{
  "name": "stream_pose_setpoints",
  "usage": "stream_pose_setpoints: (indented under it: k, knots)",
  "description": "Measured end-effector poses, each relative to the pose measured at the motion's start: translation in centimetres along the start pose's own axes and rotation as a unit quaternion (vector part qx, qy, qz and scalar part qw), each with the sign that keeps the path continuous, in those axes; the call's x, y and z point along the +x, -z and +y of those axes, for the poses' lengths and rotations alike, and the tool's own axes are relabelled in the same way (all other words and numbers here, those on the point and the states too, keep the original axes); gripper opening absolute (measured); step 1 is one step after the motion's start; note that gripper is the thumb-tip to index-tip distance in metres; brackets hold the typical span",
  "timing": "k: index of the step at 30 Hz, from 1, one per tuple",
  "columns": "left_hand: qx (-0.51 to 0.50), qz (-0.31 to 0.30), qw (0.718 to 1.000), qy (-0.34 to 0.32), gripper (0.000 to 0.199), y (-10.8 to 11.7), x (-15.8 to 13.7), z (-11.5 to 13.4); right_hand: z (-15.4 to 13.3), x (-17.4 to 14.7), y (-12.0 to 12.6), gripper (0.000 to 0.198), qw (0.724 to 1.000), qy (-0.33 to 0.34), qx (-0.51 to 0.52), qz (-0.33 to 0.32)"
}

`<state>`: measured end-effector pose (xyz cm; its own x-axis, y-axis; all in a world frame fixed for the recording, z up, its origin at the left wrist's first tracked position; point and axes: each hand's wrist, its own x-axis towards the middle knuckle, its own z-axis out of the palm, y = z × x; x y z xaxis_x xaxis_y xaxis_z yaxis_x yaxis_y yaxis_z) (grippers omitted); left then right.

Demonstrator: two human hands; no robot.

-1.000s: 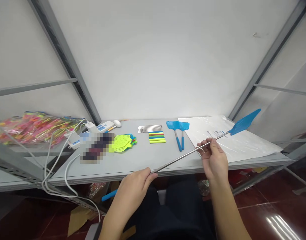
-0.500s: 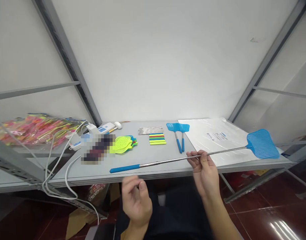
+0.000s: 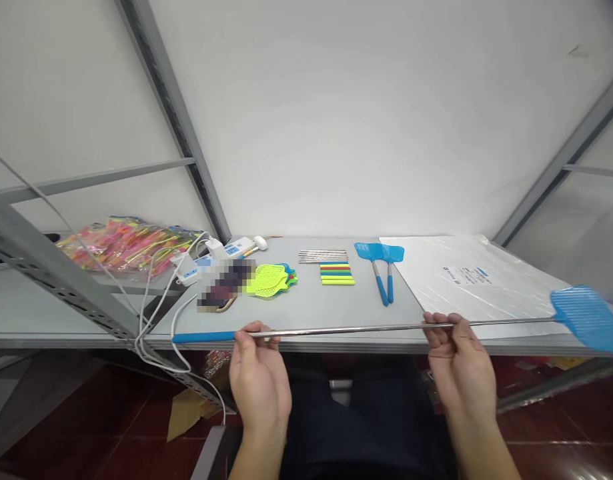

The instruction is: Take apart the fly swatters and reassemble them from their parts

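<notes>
A fly swatter (image 3: 346,329) with a long metal rod is stretched nearly level across the front of the shelf, its blue grip at the left and its blue mesh head at the right. My left hand (image 3: 261,373) is closed on the rod just beside the blue grip. Farther right, my right hand (image 3: 459,367) pinches the same rod between thumb and fingers. Two shorter blue fly swatters (image 3: 381,273) lie behind it. Left of them are a row of coloured handle grips (image 3: 337,273), several metal rods (image 3: 323,256) and a pile of yellow swatter heads (image 3: 269,281).
A white plastic sheet or bag (image 3: 446,280) with a label covers the right side. Power strips (image 3: 211,260) and loose white cables (image 3: 143,333) lie at the left, near a pixelated object (image 3: 226,285). Bagged colourful items (image 3: 136,247) sit beyond the metal post (image 3: 61,273).
My left hand has come up from below the shelf edge and taken hold of the rod. The swatter has turned closer to level, and the view has shifted left.
</notes>
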<state>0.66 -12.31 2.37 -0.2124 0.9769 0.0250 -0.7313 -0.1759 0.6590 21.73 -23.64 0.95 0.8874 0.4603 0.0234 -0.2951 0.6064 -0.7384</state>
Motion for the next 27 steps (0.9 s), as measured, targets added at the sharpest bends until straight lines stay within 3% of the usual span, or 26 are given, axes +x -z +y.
stream_pose_setpoints:
  k: [5, 14, 24, 27]
  knots:
    - [-0.028, -0.001, 0.999, -0.025, 0.021, 0.0, 0.5, 1.5, -0.6, 1.0, 0.7, 0.022, 1.0, -0.02, 0.017, 0.013]
    - [-0.048, 0.037, 0.998, 0.016, 0.02, -0.3, 1.7, 2.0, -2.1, 1.8, 1.2, 0.014, 0.998, 0.01, 0.039, 0.057]
    - [-0.02, 0.056, 0.996, 0.074, 0.024, 1.7, 4.1, 0.7, 1.4, 0.2, 1.4, 0.022, 0.998, -0.054, -0.012, -0.002]
    - [0.014, 0.023, 0.995, 0.098, 0.022, 2.2, 4.3, -0.2, 2.2, -0.8, 0.9, 0.026, 0.993, -0.097, -0.029, -0.052]
